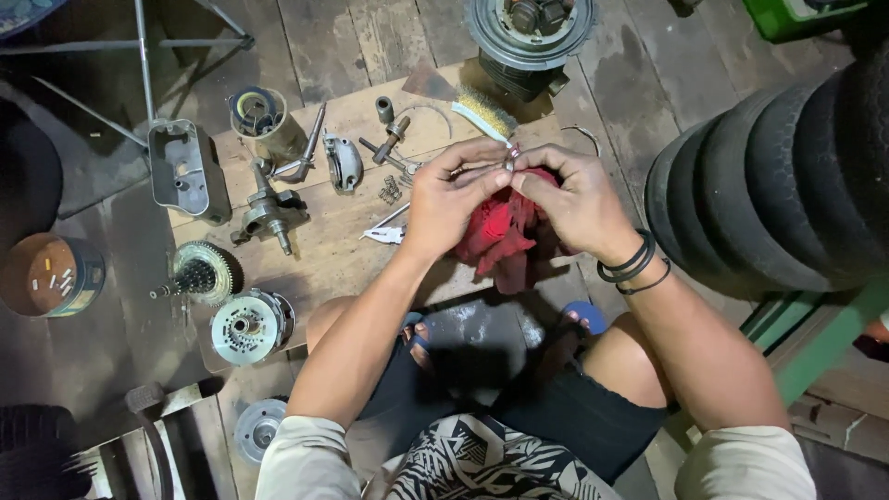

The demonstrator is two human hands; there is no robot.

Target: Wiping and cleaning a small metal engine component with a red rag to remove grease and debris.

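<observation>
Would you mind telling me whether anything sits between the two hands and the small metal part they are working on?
Nothing visible does. The left hand and right hand both pinch the small metal part directly at their fingertips. The red rag lies under the hands, not between fingers and part.

You have one view only, from the camera on your head, so nothing is shared with a second view. It looks almost straight down over your chest and knees onto the wooden board [315, 250] lying on the plank floor [639, 102]. It sits close: your forearms fill the lower middle, and the stacked tyres [778, 185] crowd the right edge.
</observation>
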